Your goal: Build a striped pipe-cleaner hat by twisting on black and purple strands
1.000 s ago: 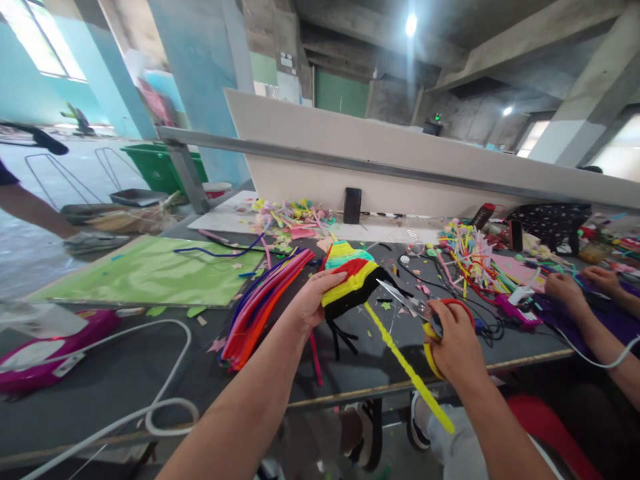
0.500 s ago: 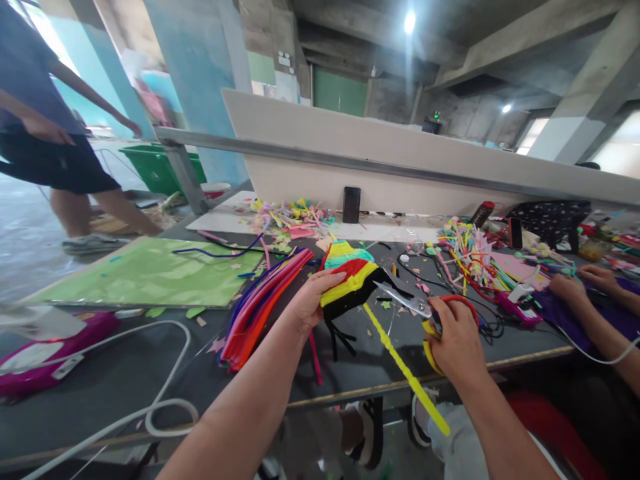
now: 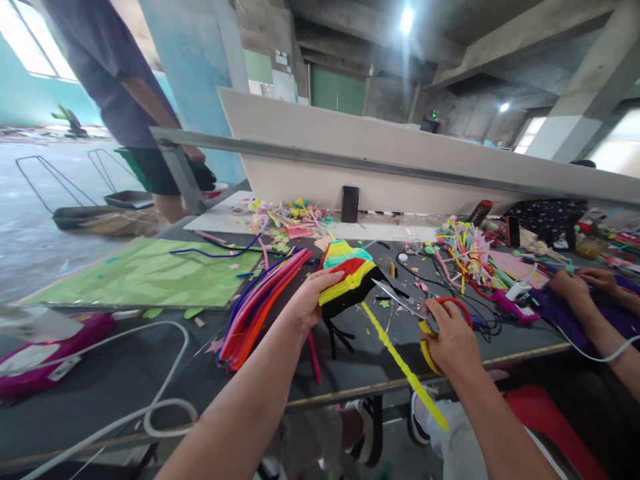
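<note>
My left hand [image 3: 311, 293] is closed on the near side of a striped pipe-cleaner piece [image 3: 350, 283], with bands of turquoise, red, yellow and black. From its lower edge a long yellow pipe cleaner [image 3: 400, 360] slants down past the table edge, and short black strands dangle below. In my right hand [image 3: 453, 337] are scissors [image 3: 407, 300] with red and yellow handles. Their blades point left, parted, with the tips close to the black corner of the piece. Whether they touch it I cannot tell. Left of my left hand lies a bundle of pink, purple and orange pipe cleaners [image 3: 265, 307].
A green sheet [image 3: 150, 273] and a magenta glue-gun-like tool [image 3: 50, 353] with a white cord lie left. Behind are scraps [image 3: 290, 217] and a phone [image 3: 350, 203] against a white board. Another person's hands [image 3: 573, 287] work at right, beside a heap of pipe cleaners [image 3: 465, 253].
The person at left has walked to the right, behind the metal rail. Less black shows at the piece's right corner near the blades. My hands have hardly moved.
</note>
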The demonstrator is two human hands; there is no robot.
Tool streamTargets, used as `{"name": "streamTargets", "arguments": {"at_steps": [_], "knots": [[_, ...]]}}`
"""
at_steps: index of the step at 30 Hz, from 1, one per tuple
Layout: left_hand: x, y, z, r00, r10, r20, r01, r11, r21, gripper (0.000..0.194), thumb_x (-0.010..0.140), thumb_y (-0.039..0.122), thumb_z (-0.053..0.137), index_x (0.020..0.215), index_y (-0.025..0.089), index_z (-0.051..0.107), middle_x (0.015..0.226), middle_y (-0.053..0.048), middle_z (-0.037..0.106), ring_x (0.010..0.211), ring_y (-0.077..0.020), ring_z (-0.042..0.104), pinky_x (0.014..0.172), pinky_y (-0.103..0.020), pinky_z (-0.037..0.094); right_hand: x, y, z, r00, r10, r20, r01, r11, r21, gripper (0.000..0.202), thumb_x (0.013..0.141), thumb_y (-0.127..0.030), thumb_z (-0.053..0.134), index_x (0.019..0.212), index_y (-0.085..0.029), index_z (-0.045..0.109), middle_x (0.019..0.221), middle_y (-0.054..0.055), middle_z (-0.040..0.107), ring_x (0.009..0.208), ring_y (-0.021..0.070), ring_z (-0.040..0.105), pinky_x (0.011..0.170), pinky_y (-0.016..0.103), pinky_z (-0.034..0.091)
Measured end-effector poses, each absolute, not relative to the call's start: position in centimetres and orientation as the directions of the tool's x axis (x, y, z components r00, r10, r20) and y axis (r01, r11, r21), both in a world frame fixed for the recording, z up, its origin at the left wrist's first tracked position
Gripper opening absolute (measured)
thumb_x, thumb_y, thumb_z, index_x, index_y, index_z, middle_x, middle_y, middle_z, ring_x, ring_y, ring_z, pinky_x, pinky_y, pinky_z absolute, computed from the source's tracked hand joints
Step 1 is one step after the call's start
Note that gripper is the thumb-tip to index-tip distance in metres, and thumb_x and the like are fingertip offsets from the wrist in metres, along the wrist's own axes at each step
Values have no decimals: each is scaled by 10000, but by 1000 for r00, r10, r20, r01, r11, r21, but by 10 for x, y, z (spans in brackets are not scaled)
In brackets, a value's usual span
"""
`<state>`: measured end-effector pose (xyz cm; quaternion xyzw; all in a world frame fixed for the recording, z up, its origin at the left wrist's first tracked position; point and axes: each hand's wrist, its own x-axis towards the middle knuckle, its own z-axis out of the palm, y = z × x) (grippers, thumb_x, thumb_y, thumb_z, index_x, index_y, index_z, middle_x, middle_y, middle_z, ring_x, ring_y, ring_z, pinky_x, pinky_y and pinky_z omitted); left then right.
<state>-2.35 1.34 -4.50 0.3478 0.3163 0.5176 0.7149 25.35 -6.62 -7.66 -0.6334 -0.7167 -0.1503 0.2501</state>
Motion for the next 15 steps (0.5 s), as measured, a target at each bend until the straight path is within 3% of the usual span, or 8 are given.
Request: {"name": "streamTargets", "arguments": {"at_steps": [10, 15], "knots": [[-24, 14, -47, 291, 953, -88, -502, 230, 834, 319, 698, 248, 704, 965, 73, 691, 842, -128, 734, 664, -216, 694, 583, -256, 547, 256, -61, -80, -85, 825, 558, 965, 208, -161, 387, 739, -156, 520, 1114, -252, 543, 995, 47, 614, 889, 215, 586, 710, 285, 448], [-27, 17, -49, 276, 959, -64, -509, 202, 837, 306, 704, 231, 700, 961, 65, 689, 863, -135, 732, 676, -214, 695, 583, -249, 549, 258, -59, -84, -76, 842, 534, 936, 245, -254, 386, 741, -144, 502, 1109, -247, 552, 1019, 52, 622, 911, 216, 582, 779, 309, 450]]}}
